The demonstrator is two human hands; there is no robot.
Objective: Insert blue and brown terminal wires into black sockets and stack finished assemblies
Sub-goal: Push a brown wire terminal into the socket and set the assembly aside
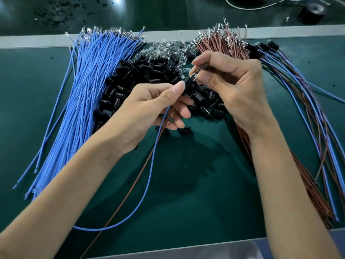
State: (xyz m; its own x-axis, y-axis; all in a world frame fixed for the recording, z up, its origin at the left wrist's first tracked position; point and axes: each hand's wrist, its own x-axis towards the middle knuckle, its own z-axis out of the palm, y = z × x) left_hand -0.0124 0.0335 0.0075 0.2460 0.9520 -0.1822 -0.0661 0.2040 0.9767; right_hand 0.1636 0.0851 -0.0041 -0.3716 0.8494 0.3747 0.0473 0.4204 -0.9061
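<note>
My left hand [149, 107] pinches a black socket [187, 85] between thumb and fingers. A blue wire [149, 184] and a brown wire [130, 191] hang from that hand toward the table's near edge. My right hand [233, 85] pinches a small clear piece with metal ends [197, 71], held right at the socket's mouth. Behind the hands lies a heap of black sockets [130, 79]. The blue wire bundle [89, 90] fans out on the left, and the brown wire bundle [222, 43] lies at the back right.
Clear glass bulbs [166, 48] are heaped behind the sockets. Finished assemblies [302, 101] with blue and brown wires lie stacked at the right. The green mat [186, 174] covers the table. A grey strip [37, 42] borders its far edge. A black tape roll [312, 13] stands far right.
</note>
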